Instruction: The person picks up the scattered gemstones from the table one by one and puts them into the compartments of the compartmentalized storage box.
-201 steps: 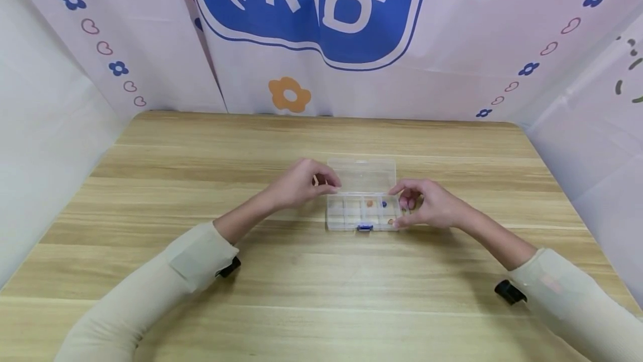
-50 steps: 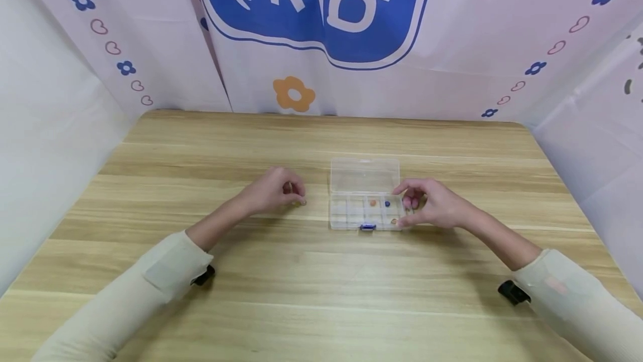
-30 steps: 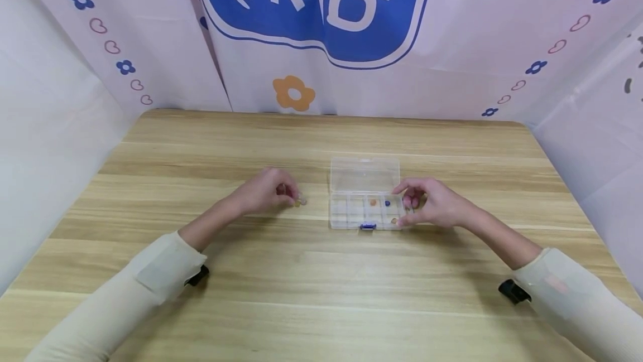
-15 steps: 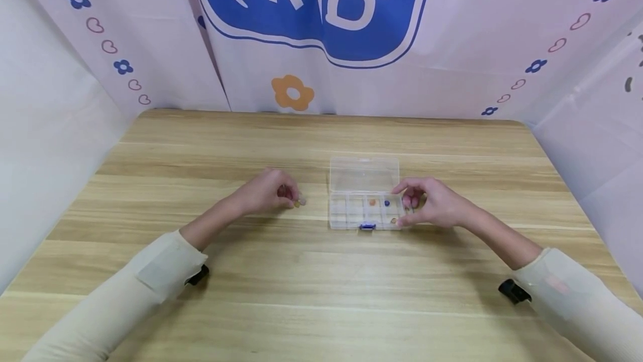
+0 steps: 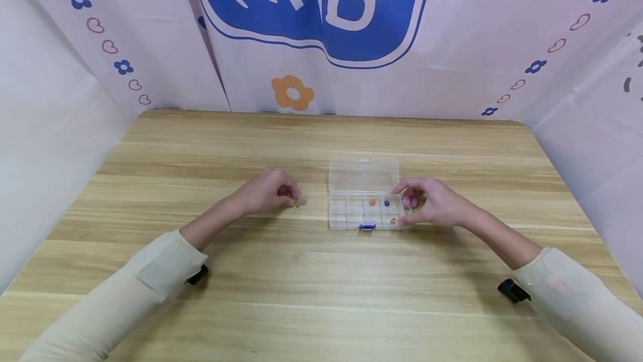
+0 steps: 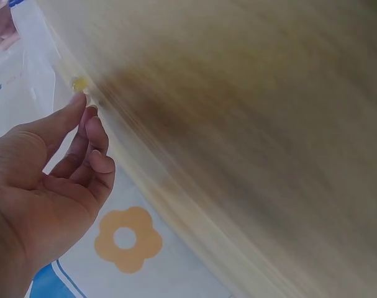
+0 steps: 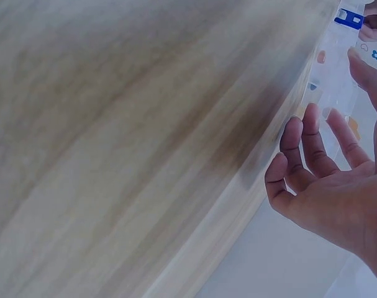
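Note:
My left hand (image 5: 266,192) is low over the table, left of a clear plastic compartment box (image 5: 337,222). Its thumb and fingertips come together at a small yellow bead (image 6: 80,83). Right beside that bead is a small greyish bead (image 5: 303,201). My right hand (image 5: 427,206) grips the right end of the box, index finger at the back corner and thumb at the front. The box's lid (image 5: 364,174) is raised, folded to the back. Inside are an orange bead (image 5: 372,202), a dark blue bead (image 5: 387,203) and an orange-brown bead (image 5: 394,221).
A blue latch (image 5: 367,227) sits on the box's front side. The wooden table (image 5: 311,289) reaches back to a printed cloth (image 5: 427,88). White cloth (image 5: 55,122) hangs at the left side too. Black devices (image 5: 513,291) are strapped under both sleeves.
My left hand has moved from the box's left end to the table on its left. The yellow and greyish beads have come into view at its fingertips. My right hand keeps its grip.

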The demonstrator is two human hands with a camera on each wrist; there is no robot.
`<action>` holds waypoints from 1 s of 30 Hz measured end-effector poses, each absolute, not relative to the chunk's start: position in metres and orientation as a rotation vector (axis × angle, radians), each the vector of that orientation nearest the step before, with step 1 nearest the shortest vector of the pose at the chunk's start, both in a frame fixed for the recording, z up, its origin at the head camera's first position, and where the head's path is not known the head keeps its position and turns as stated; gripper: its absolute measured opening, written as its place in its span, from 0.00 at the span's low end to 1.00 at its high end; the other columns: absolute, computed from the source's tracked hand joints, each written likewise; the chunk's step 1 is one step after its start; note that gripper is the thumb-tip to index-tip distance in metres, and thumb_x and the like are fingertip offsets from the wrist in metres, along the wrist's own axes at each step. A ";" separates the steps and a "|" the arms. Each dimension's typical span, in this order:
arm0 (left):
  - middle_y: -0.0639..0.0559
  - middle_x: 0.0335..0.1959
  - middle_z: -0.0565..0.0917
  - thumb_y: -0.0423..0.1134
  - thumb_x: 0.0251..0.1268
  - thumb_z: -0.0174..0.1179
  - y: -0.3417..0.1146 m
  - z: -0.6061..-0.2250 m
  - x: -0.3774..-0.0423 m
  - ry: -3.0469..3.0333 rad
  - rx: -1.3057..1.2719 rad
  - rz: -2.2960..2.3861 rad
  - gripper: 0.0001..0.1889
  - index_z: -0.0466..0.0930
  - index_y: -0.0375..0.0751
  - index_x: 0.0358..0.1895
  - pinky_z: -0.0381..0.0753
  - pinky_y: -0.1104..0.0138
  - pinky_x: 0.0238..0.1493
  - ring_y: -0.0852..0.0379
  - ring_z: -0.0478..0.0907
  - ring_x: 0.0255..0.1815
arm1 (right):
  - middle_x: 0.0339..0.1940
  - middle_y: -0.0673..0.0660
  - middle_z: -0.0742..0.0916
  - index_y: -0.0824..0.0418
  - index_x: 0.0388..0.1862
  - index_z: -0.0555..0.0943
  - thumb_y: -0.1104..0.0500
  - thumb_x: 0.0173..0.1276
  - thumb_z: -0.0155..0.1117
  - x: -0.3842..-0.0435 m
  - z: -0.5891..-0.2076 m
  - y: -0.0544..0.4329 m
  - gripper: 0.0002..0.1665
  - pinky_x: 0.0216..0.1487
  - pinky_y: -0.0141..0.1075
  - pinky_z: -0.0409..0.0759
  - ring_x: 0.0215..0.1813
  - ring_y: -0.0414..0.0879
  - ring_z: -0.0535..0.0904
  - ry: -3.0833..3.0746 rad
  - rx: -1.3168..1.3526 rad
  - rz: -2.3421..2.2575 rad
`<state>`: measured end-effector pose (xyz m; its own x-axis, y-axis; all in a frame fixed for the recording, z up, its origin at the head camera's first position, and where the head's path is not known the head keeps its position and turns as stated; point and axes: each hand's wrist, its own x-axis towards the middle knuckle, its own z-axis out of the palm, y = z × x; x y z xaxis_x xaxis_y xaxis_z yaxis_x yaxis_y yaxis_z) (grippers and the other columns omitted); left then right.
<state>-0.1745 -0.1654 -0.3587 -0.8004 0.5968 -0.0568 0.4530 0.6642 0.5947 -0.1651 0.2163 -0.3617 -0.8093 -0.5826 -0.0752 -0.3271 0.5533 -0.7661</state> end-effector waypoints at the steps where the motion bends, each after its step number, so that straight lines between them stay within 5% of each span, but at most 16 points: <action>1: 0.48 0.33 0.88 0.24 0.61 0.71 -0.166 -0.359 -0.175 2.633 0.848 0.845 0.04 0.86 0.34 0.33 0.82 0.66 0.38 0.58 0.80 0.33 | 0.34 0.56 0.82 0.70 0.55 0.82 0.62 0.53 0.85 -0.165 -0.361 0.216 0.32 0.40 0.33 0.77 0.39 0.50 0.75 2.470 -0.747 -1.122; 30: 0.51 0.31 0.87 0.29 0.65 0.71 -0.158 -0.343 -0.173 2.655 0.865 0.917 0.03 0.88 0.33 0.36 0.80 0.67 0.33 0.58 0.79 0.31 | 0.34 0.56 0.82 0.69 0.56 0.82 0.62 0.53 0.85 -0.163 -0.361 0.216 0.32 0.41 0.32 0.77 0.39 0.50 0.76 2.470 -0.725 -1.136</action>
